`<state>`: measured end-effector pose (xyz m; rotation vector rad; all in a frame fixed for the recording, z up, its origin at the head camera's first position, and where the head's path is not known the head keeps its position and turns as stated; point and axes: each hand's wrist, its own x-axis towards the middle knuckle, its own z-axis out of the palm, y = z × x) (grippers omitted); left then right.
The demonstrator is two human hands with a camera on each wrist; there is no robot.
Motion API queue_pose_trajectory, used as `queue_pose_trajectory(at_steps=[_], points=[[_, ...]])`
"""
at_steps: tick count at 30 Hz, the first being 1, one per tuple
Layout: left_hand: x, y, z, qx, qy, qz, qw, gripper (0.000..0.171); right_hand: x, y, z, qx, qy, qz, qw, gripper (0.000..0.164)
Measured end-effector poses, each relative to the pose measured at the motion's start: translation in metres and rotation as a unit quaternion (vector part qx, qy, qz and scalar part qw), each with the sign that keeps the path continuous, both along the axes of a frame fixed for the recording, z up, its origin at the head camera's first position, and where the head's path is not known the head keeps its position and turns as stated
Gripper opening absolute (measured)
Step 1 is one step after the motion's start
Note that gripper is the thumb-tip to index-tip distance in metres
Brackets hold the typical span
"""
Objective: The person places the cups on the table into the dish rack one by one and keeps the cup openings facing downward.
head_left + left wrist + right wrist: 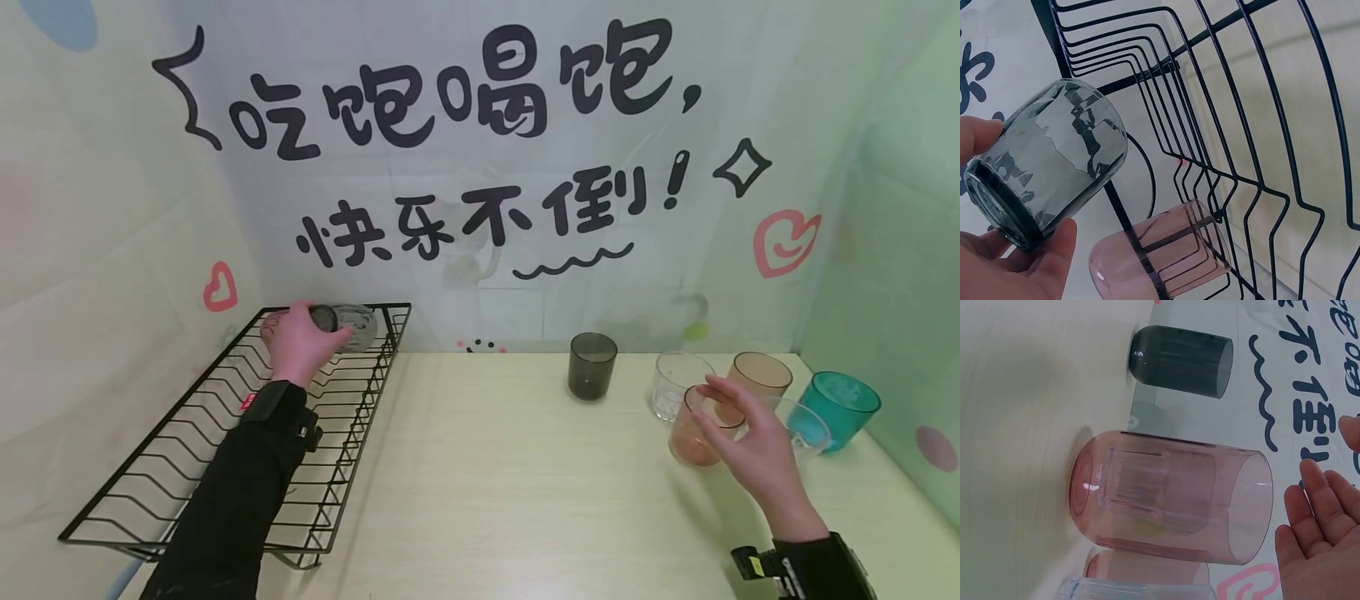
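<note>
In the head view my left hand (300, 343) is over the far end of a black wire rack (341, 475). It grips a clear grey glass (1063, 150) near its thick base, and the glass lies tilted on its side. Beside it a pink glass (1160, 253) rests against the rack wires. Over on the right, my right hand (765, 462) hovers at the rim of another pink glass (693, 446), fingers loosely bent. The right wrist view shows a gap between those fingers (1300, 512) and the upright glass's mouth.
A dark grey glass (592, 368) stands upright by the back wall. Around the right hand are a clear glass (670, 392), an amber glass (761, 372), a teal glass (843, 408) and a clear cup (806, 429). A printed cloth (480, 167) hangs behind.
</note>
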<state>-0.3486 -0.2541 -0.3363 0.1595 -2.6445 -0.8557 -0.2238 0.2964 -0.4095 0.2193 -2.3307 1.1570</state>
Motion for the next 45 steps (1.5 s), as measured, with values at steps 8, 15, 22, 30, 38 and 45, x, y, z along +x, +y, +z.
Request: queue_pose_trajectory(at_steps=[8, 15, 22, 30, 38, 45], points=[[-0.009, 0.003, -0.007, 0.025, 0.001, -0.013, 0.9996, 0.078, 0.000, -0.001, -0.004, 0.011, 0.000, -0.014, 1.000, 0.050], [-0.014, 0.004, -0.008, 0.028, 0.002, -0.013, 0.9995, 0.077, -0.001, -0.001, -0.004, 0.008, 0.010, -0.010, 1.000, 0.050], [-0.020, 0.005, -0.012, 0.030, -0.004, 0.001, 0.9995, 0.077, -0.001, 0.000, -0.003, 0.008, 0.018, -0.006, 1.000, 0.050], [-0.026, 0.004, -0.017, 0.001, -0.022, -0.012, 0.9997, 0.077, -0.001, 0.000, -0.004, 0.016, 0.018, -0.012, 1.000, 0.050], [-0.032, 0.004, -0.021, -0.050, -0.047, -0.028, 0.9972, 0.077, -0.003, 0.000, -0.005, 0.027, 0.025, -0.013, 0.999, 0.050], [-0.035, 0.006, -0.021, -0.063, -0.049, -0.044, 0.9958, 0.077, -0.002, 0.001, -0.009, 0.044, 0.033, -0.026, 0.998, 0.050]])
